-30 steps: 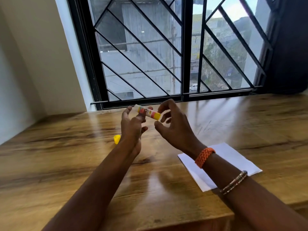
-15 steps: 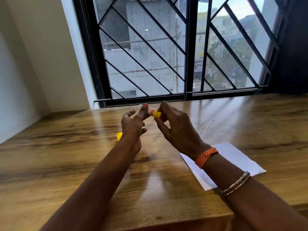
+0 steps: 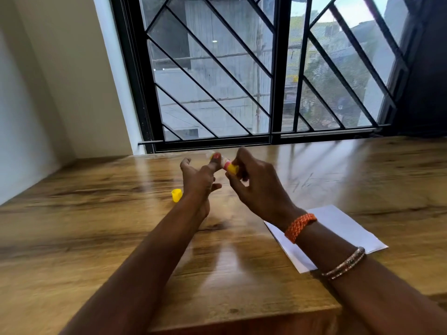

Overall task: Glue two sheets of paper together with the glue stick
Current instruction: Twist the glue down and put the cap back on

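An uncapped glue stick point(image 3: 226, 164) with a red-and-white body and a yellow base is held in the air above the wooden table point(image 3: 96, 238). My left hand point(image 3: 197, 180) pinches its upper body between thumb and finger. My right hand point(image 3: 256, 184) grips its yellow base with the fingertips. The yellow cap point(image 3: 176, 195) lies on the table just left of my left wrist. White paper point(image 3: 338, 228) lies flat at the right, partly under my right forearm; how many sheets it holds I cannot tell.
A barred black window point(image 3: 266, 81) rises behind the table's far edge. A pale wall point(image 3: 48, 81) bounds the left side. The table's front edge point(image 3: 242, 317) runs below my forearms.
My right hand went from open beside the stick to gripping its yellow base. Both hands and the stick shifted slightly upward in view.
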